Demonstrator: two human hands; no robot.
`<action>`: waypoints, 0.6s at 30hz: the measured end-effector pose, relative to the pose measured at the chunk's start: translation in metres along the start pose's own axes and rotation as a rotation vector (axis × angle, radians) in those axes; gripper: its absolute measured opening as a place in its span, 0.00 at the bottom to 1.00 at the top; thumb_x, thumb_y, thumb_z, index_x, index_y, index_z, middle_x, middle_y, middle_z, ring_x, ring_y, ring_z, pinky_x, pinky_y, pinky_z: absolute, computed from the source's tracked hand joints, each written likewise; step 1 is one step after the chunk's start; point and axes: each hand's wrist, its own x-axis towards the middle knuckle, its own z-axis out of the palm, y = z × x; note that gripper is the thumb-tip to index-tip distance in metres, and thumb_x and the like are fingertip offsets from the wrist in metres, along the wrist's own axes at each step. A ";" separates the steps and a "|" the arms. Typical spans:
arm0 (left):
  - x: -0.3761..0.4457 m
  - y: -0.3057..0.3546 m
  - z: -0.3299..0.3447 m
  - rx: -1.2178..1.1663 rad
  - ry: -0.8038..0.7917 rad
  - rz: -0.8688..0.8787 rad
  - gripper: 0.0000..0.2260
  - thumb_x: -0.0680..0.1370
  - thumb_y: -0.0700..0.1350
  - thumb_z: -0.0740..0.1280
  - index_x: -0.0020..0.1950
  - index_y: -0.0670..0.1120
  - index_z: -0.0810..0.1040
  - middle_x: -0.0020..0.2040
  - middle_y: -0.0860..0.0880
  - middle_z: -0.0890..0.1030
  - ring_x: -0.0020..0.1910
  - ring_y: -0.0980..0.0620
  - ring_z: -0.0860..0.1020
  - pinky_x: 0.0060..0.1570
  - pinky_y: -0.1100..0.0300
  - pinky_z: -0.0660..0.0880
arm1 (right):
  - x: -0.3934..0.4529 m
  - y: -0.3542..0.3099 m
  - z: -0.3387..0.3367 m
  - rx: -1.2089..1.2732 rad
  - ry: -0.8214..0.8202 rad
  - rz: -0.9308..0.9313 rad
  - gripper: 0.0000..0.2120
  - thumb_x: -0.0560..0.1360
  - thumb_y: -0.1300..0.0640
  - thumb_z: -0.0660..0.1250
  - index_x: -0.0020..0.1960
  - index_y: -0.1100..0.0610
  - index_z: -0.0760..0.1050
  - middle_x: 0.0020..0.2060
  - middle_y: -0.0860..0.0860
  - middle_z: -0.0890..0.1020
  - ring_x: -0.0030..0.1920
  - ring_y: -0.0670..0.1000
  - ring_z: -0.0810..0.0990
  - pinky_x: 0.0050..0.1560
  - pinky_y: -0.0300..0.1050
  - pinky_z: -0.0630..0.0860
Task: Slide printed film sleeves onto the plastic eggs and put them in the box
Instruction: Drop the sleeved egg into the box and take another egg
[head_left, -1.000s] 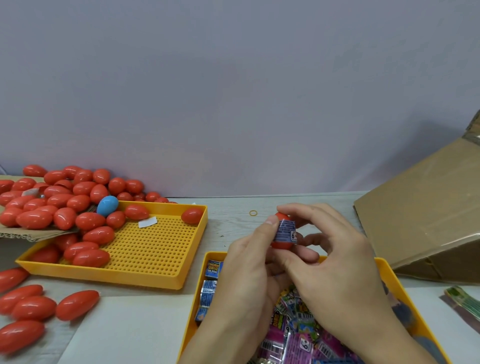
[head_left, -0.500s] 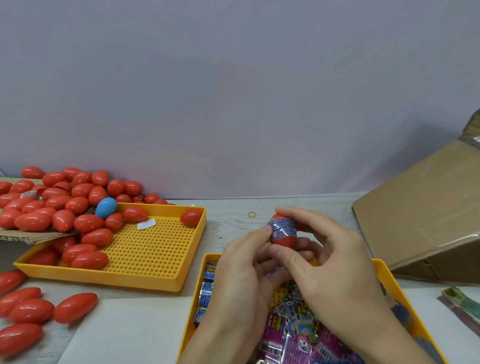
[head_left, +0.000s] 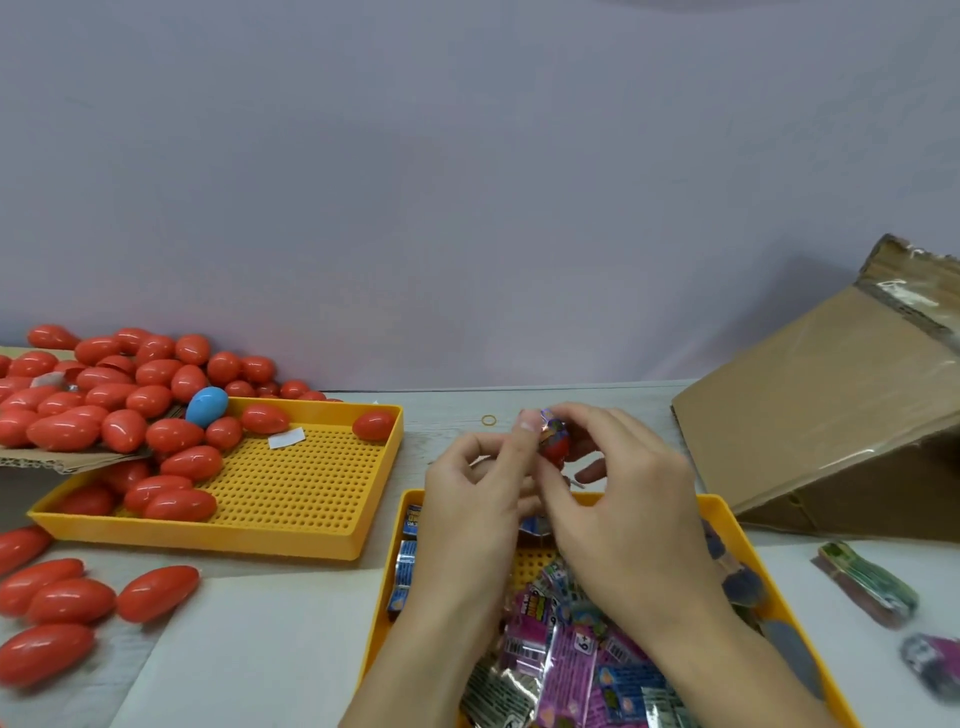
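Both hands meet above the far edge of the near yellow tray (head_left: 727, 512). A red plastic egg (head_left: 555, 448) with a printed film sleeve around it sits between them. My left hand (head_left: 480, 493) pinches it with thumb and fingers from the left. My right hand (head_left: 618, 483) curls over it from the right and hides part of it. Loose printed sleeves (head_left: 561, 639) fill the near tray under my wrists. The cardboard box (head_left: 810, 415) lies tilted at the right with its flap towards me.
A second yellow perforated tray (head_left: 291, 499) at the left holds several red eggs and one blue egg (head_left: 207, 406). More red eggs (head_left: 67, 597) lie loose at the near left. A rubber band (head_left: 489, 420) lies on the table. Flat sleeve bundles (head_left: 867, 582) lie at the right.
The egg has tilted and dropped slightly between my fingers, and both hands have turned around it. The sleeve now looks crumpled at the egg's top.
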 end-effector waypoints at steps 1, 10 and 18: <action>0.001 0.000 0.000 -0.008 -0.002 -0.022 0.18 0.76 0.55 0.68 0.47 0.38 0.79 0.39 0.41 0.85 0.38 0.46 0.85 0.36 0.59 0.80 | 0.000 0.000 0.000 0.065 0.013 0.086 0.11 0.74 0.53 0.72 0.55 0.46 0.77 0.43 0.39 0.80 0.45 0.37 0.79 0.44 0.28 0.74; 0.002 0.006 -0.004 -0.024 0.021 -0.105 0.16 0.84 0.50 0.58 0.52 0.39 0.78 0.44 0.41 0.86 0.44 0.43 0.85 0.38 0.56 0.81 | 0.011 0.009 -0.008 0.796 0.055 0.896 0.09 0.81 0.56 0.64 0.49 0.59 0.81 0.38 0.51 0.84 0.42 0.50 0.84 0.41 0.41 0.78; -0.001 0.013 -0.006 -0.059 0.015 -0.107 0.17 0.84 0.49 0.56 0.52 0.39 0.79 0.44 0.42 0.86 0.43 0.45 0.82 0.39 0.54 0.78 | 0.114 0.025 -0.117 1.332 0.536 0.842 0.09 0.83 0.63 0.55 0.53 0.66 0.72 0.44 0.58 0.77 0.40 0.51 0.77 0.34 0.35 0.75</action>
